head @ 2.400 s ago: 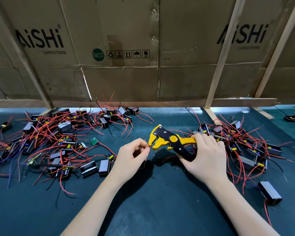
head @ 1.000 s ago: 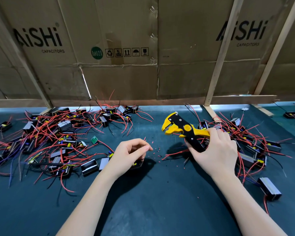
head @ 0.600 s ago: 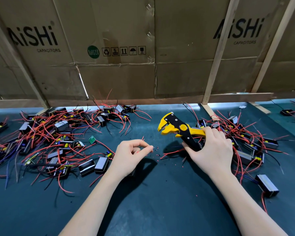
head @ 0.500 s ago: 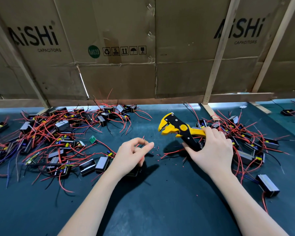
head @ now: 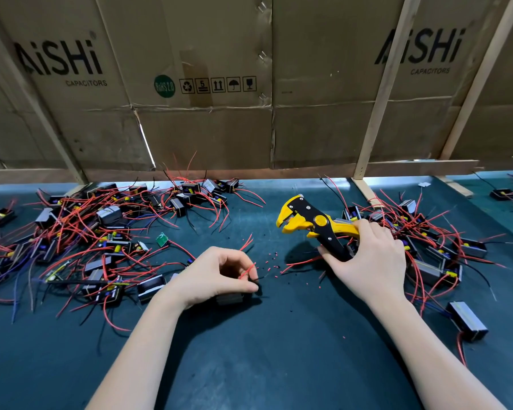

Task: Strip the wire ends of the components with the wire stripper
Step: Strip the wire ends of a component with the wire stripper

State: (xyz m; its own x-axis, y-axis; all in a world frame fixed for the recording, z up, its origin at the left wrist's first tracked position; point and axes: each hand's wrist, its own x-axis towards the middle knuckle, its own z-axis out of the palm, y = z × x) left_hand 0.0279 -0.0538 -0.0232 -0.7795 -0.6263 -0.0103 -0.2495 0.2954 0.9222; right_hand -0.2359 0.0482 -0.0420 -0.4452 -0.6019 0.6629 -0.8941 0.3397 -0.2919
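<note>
1. A dark teal work surface (head: 264,365) fills the near half of the view and runs off to both sides.
2. Behind it stands a wall of flattened brown cardboard boxes (head: 208,137), creased and stapled at the seams.
3. "AiSHi CAPACITORS" is printed in black at upper left (head: 61,59) and again at upper right (head: 421,50).
4. A green round RoHS mark (head: 164,86) sits beside a row of black handling symbols (head: 218,84).
5. Pale wooden battens (head: 379,93) lean across the cardboard on the right; another slants on the left (head: 33,96).
6. A horizontal wooden rail (head: 412,168) runs along the cardboard's foot.
7. A bright strip of light (head: 293,182) lies along the surface's far edge.
</note>
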